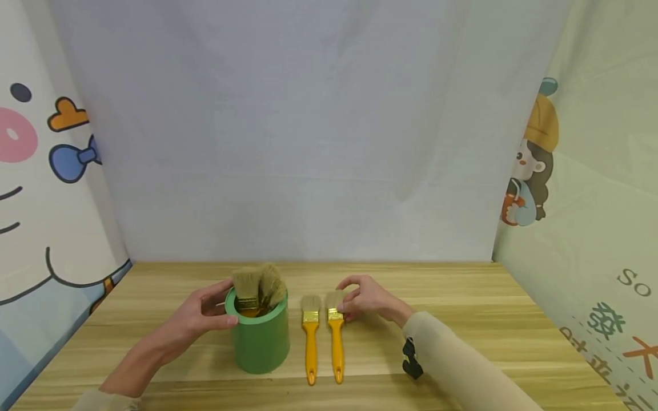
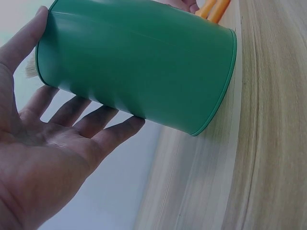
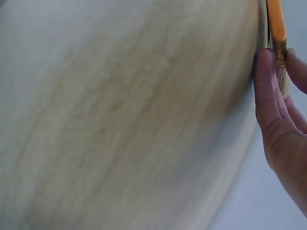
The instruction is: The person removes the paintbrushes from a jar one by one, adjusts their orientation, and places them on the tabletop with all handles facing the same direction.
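Observation:
A green cylindrical pot (image 1: 261, 342) stands upright on the table, holding several paintbrushes (image 1: 248, 285) with bristles up. My left hand (image 1: 205, 311) holds it by the left side, thumb at the near rim; in the left wrist view the fingers lie along the wall of the pot (image 2: 139, 57). To the right lie two paintbrushes with yellow-orange handles, side by side, bristles away from me: a left paintbrush (image 1: 311, 342) and a right paintbrush (image 1: 336, 342). My right hand (image 1: 367, 299) pinches the right paintbrush near its metal band; the right wrist view shows thumb and fingers either side of that paintbrush (image 3: 277, 21).
The wood-grain table (image 1: 462, 319) reaches back to a pale curtain (image 1: 308, 142). Printed cloths hang at the left (image 1: 41, 228) and at the right (image 1: 581, 228). A dark object (image 1: 411, 359) is strapped at my right cuff.

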Demonstrator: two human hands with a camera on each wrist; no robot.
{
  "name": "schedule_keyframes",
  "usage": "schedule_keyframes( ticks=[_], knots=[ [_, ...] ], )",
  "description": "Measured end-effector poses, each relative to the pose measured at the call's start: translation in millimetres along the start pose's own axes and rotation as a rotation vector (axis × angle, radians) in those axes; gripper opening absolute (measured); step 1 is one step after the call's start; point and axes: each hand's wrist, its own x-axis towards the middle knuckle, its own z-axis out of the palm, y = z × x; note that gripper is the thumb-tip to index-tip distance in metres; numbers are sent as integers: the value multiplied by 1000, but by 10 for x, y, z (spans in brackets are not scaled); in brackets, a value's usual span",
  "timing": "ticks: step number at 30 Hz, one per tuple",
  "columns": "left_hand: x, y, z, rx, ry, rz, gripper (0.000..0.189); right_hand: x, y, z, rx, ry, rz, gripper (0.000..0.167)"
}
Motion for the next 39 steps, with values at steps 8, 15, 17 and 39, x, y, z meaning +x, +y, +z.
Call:
schedule_keyframes(
  ticks=[8, 15, 17, 39],
  knots=[
    [-1, 8, -5, 0, 4, -16, 91, 15, -24, 20, -110, 28, -4, 42],
    [-7, 2, -2, 4, 4, -15, 91, 5, -33, 12, -227, 51, -17, 42],
    [-8, 3, 0, 2, 4, -18, 91, 3, -28, 4, -248, 56, -29, 41],
    [-10, -3, 6, -9, -5, 8, 87, 47, 7, -18, -341, 71, -69, 38]
  ],
)
